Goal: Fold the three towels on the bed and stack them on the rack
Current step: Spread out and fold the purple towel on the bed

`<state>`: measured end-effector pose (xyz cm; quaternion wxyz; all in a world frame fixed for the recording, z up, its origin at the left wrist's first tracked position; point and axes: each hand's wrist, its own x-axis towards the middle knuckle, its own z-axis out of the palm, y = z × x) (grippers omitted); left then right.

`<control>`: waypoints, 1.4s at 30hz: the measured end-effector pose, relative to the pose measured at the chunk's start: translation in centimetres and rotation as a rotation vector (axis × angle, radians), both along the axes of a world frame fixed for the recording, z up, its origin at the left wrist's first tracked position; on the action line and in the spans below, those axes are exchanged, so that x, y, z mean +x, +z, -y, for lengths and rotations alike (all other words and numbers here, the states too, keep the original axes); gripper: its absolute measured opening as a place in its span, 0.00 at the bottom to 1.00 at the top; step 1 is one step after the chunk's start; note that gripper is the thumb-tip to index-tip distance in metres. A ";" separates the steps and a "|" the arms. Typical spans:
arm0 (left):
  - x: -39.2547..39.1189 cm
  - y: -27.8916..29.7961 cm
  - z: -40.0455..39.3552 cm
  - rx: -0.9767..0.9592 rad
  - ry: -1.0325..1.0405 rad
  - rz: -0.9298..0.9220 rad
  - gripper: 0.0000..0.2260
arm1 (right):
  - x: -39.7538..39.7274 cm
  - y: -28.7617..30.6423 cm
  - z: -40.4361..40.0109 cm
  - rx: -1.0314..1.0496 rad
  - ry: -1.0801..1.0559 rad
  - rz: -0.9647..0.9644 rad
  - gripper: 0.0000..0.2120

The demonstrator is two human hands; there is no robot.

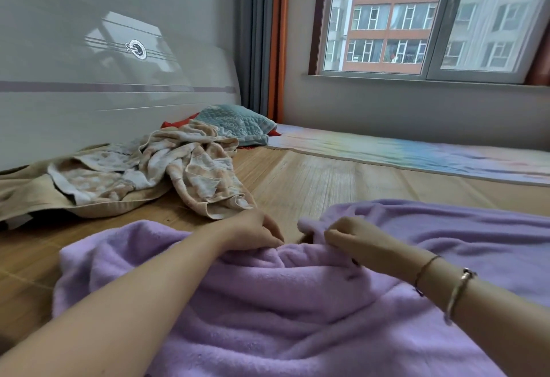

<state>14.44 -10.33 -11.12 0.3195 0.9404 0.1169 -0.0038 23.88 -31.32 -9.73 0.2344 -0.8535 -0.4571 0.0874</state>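
A large purple towel (297,311) lies crumpled across the near part of the bed. My right hand (354,238) pinches a fold at its far edge. My left hand (253,232) rests on the same edge just to the left, fingertips pressed into the cloth; whether it grips is unclear. Two beige patterned towels lie bunched further back on the left: one (202,168) drapes toward my left hand, the other (95,180) lies on a tan pillow. No rack is in view.
A bamboo mat (327,180) covers the bed. A white headboard (104,100) stands at the left, with a tan pillow (35,195) and a teal pillow (238,123) against it. A colourful sheet (431,153) runs under the window at the back right.
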 end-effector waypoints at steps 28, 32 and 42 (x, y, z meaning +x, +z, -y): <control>-3.8 2.1 4.0 -0.106 -0.082 0.000 0.23 | 0.2 -0.4 5.5 0.079 -0.427 0.190 0.12; -3.9 2.3 4.0 -0.135 0.107 0.173 0.07 | -0.9 0.5 3.7 0.489 -0.319 0.187 0.08; -4.1 2.0 3.7 0.138 0.238 -0.072 0.05 | -0.6 0.8 1.7 -0.163 -0.294 0.077 0.10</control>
